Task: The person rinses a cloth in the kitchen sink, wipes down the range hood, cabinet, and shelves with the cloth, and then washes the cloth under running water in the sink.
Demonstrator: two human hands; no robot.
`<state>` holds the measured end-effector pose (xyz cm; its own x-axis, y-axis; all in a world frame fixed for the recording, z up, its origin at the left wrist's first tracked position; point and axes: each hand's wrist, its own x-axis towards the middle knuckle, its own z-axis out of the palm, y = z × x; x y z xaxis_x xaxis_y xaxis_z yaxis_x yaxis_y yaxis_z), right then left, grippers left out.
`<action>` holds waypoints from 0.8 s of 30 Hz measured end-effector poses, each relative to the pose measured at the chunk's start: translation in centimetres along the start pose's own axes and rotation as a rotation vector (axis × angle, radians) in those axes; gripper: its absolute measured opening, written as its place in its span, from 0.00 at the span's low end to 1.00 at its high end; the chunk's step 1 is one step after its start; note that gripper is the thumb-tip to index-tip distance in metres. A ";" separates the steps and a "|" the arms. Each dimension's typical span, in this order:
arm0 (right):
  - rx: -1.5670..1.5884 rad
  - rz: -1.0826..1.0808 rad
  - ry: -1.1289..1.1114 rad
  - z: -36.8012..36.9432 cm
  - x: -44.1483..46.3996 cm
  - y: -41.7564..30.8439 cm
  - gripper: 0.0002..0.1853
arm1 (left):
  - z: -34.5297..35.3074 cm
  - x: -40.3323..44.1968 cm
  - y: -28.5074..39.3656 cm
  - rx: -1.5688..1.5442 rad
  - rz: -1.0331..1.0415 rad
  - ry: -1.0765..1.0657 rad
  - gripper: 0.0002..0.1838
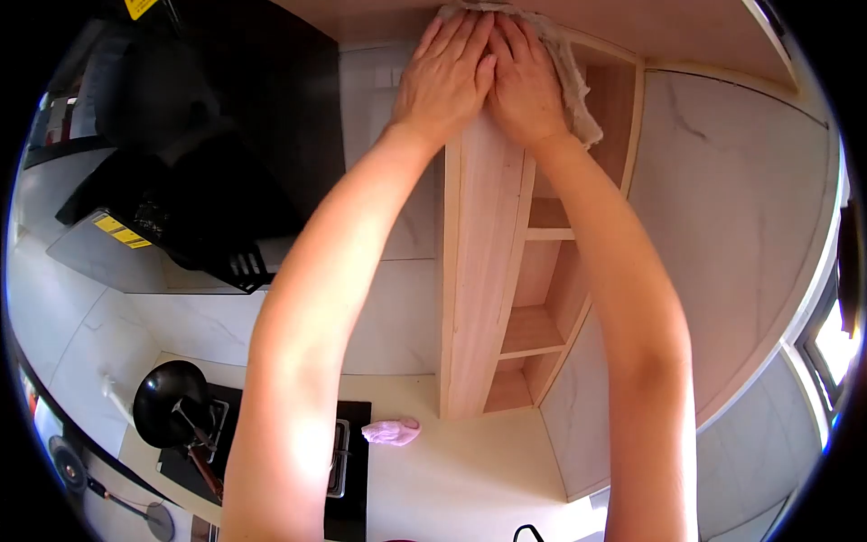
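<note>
Both arms reach up to the top of a light wooden shelf unit [488, 271] with open compartments. A whitish cloth [578, 104] lies against the wood there, showing around and to the right of the hands. My left hand [444, 77] lies flat with its fingers extended, its fingertips at the cloth's upper edge. Beside it, my right hand [526, 86] is also flat, pressing on the cloth with fingers stretched out. The two hands touch near the left thumb. Part of the cloth is hidden beneath them.
A black range hood [298, 108] hangs at the upper left. Below it, a black wok [172, 404] sits on the gas stove [357, 506]. A pink cloth [392, 432] rests on the pale counter [470, 461]. A marbled wall panel [722, 208] stands on the right.
</note>
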<state>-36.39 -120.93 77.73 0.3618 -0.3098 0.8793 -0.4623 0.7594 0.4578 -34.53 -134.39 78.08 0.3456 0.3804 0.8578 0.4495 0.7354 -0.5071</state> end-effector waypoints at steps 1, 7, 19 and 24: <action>0.007 -0.012 0.020 0.1 0.0 0.1 0.22 | -0.2 -0.1 -0.2 -0.003 -0.009 -0.012 0.22; 0.023 0.150 -0.010 -0.5 -4.4 -4.4 0.20 | -0.3 -5.1 1.7 -0.018 -0.039 -0.061 0.22; 0.312 0.576 -0.513 -5.2 -28.9 -19.7 0.26 | -5.6 -28.1 15.5 -0.228 -0.332 -0.620 0.22; 0.304 0.608 -0.674 -8.1 -34.2 -24.2 0.23 | -8.4 -34.1 21.2 -0.234 -0.456 -0.708 0.19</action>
<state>-30.99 -124.04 35.53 -0.5075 -0.2477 0.8253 -0.6424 0.7471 -0.1708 -29.86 -136.53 37.40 -0.4675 0.3932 0.7918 0.6038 0.7962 -0.0389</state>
